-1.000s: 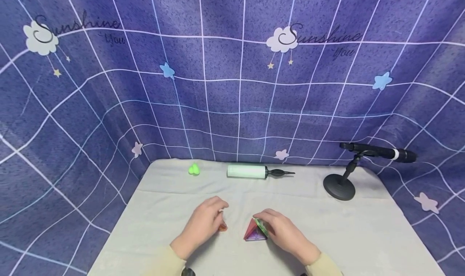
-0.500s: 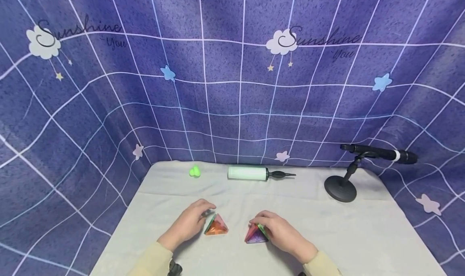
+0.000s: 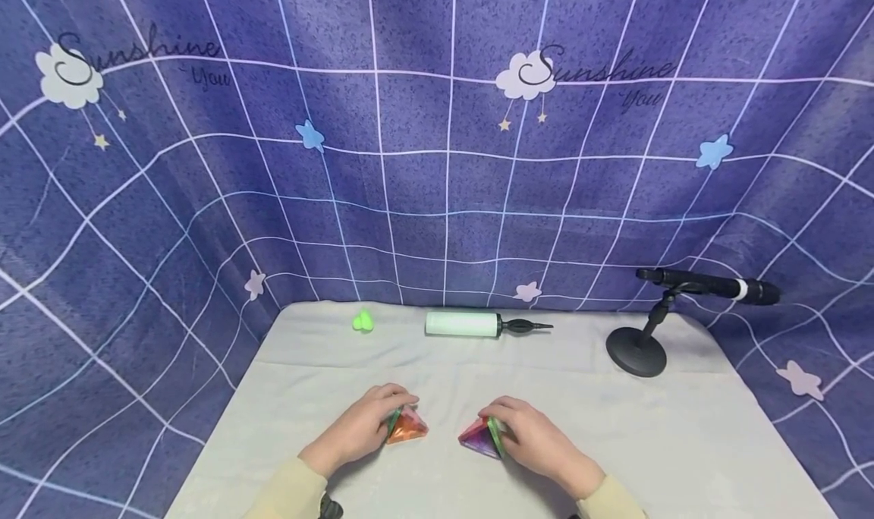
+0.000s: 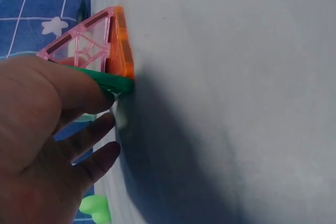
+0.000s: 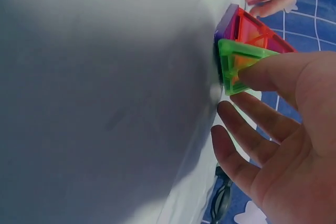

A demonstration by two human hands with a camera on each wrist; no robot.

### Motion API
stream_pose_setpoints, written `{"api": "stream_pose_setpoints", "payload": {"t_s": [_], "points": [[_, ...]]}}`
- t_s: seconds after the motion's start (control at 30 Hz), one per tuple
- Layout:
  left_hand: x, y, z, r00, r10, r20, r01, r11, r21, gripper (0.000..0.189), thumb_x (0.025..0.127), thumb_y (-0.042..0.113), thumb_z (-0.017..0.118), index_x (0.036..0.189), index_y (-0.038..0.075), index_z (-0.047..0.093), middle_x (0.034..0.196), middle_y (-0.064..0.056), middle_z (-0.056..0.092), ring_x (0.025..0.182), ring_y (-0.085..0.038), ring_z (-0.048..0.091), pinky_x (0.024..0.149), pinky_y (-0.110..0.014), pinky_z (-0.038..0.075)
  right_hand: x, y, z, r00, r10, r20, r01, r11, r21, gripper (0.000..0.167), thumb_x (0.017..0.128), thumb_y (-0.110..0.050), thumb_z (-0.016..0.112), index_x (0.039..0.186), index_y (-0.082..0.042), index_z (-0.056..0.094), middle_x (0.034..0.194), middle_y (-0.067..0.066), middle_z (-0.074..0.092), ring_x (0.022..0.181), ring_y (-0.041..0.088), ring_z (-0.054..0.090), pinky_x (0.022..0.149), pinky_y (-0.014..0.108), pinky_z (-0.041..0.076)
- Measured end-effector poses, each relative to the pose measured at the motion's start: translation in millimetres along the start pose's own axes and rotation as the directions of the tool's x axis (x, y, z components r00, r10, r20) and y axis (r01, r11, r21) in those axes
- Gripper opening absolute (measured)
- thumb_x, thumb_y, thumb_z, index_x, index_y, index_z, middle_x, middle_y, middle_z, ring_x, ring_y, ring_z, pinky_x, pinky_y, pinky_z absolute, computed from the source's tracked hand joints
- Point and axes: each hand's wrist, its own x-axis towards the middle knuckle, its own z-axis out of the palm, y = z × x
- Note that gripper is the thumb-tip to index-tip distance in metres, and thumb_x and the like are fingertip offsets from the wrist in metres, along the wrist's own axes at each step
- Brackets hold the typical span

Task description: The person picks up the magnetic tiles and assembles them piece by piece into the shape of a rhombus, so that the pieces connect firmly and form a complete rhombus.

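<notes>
Two small pyramids built from translucent triangular magnetic tiles are on the white cloth. The left pyramid [image 3: 408,428] has orange, pink and green sides. My left hand [image 3: 356,428] holds it from its left, thumb at the green tile [image 4: 107,80] and the lower fingers spread in the left wrist view. The right pyramid [image 3: 479,437] shows purple, red and green sides. My right hand [image 3: 536,437] grips it from the right; its thumb presses the green tile [image 5: 224,61] in the right wrist view. A gap of bare cloth separates the two pyramids.
Along the table's back edge lie a bright green lumpy item [image 3: 363,321] and a pale green hand pump [image 3: 464,324] with a black nozzle. A black microphone on a round-based stand [image 3: 636,350] stands at the back right. A blue grid-patterned curtain [image 3: 423,177] hangs behind.
The left hand drew back to the left, uncovering the left pyramid, then came back onto it. The right pyramid has turned slightly under the right hand, which stays about where it was.
</notes>
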Motion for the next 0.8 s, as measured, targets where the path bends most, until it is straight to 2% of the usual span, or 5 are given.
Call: {"api": "stream_pose_setpoints", "payload": {"t_s": [0.1, 0.33, 0.43, 0.6, 0.8], "points": [[-0.3, 0.8, 1.2, 1.000, 0.022, -0.016, -0.022, 1.000, 0.006, 0.058, 0.083, -0.016, 0.068, 0.134, 0.011, 0.067, 0.138, -0.012, 0.060, 0.127, -0.031, 0.057, 0.105, -0.050, 0.047, -2.7, 2, -1, 1.000, 0.013, -0.006, -0.013, 1.000, -0.008, 0.040, 0.086, 0.001, 0.074, 0.124, -0.010, 0.071, 0.120, 0.001, 0.069, 0.110, 0.019, 0.067, 0.096, 0.042, 0.054], [-0.3, 4.4, 3.3, 0.998, 0.050, -0.036, -0.049, 0.998, 0.029, 0.049, 0.083, -0.008, 0.073, 0.128, 0.010, 0.069, 0.135, -0.009, 0.062, 0.121, -0.026, 0.059, 0.102, -0.047, 0.049, -9.7, 5, -3, 0.999, 0.023, -0.025, -0.024, 0.999, -0.028, 0.040, 0.084, -0.003, 0.078, 0.122, -0.010, 0.070, 0.119, 0.001, 0.069, 0.110, 0.020, 0.067, 0.096, 0.044, 0.054], [0.1, 6.7, 4.2, 1.000, 0.021, -0.010, -0.021, 1.000, 0.014, 0.046, 0.086, -0.004, 0.074, 0.129, 0.010, 0.068, 0.135, -0.006, 0.062, 0.121, -0.024, 0.059, 0.103, -0.045, 0.048, -12.5, 7, -3, 0.999, 0.031, -0.033, -0.032, 0.999, -0.026, 0.038, 0.085, -0.005, 0.078, 0.121, -0.009, 0.070, 0.118, 0.001, 0.070, 0.109, 0.020, 0.067, 0.096, 0.044, 0.054], [0.5, 8.7, 6.4, 0.997, -0.059, 0.052, 0.059, 0.998, -0.013, 0.046, 0.089, 0.001, 0.072, 0.133, 0.011, 0.066, 0.136, 0.002, 0.061, 0.122, -0.019, 0.057, 0.105, -0.042, 0.047, -16.4, 8, -3, 0.998, 0.026, -0.063, -0.028, 0.999, -0.027, 0.036, 0.085, -0.008, 0.081, 0.119, -0.010, 0.071, 0.115, -0.001, 0.071, 0.107, 0.017, 0.068, 0.095, 0.042, 0.054], [0.7, 10.9, 8.4, 0.996, -0.074, 0.045, 0.075, 0.997, -0.019, 0.044, 0.088, 0.005, 0.075, 0.131, 0.010, 0.067, 0.129, 0.004, 0.064, 0.119, -0.017, 0.058, 0.103, -0.042, 0.048, -18.9, 8, -4, 0.996, 0.073, -0.054, -0.074, 0.997, -0.007, 0.033, 0.085, -0.013, 0.084, 0.115, -0.015, 0.070, 0.111, -0.005, 0.071, 0.104, 0.014, 0.067, 0.093, 0.041, 0.054]]}}
